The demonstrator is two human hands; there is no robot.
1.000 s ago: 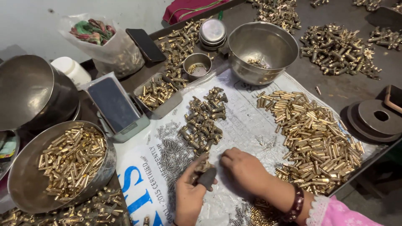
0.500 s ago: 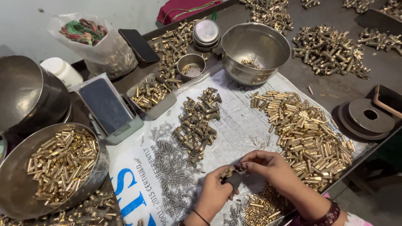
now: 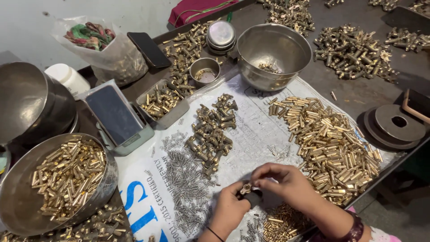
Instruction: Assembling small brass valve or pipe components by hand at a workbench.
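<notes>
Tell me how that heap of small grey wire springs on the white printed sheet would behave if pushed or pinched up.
The small grey wire springs lie tangled in a loose heap, so they would probably snag and lift in clumps. They look thin and light, likely scattering across the white printed sheet at a push. Being coiled, single ones may roll.
</notes>
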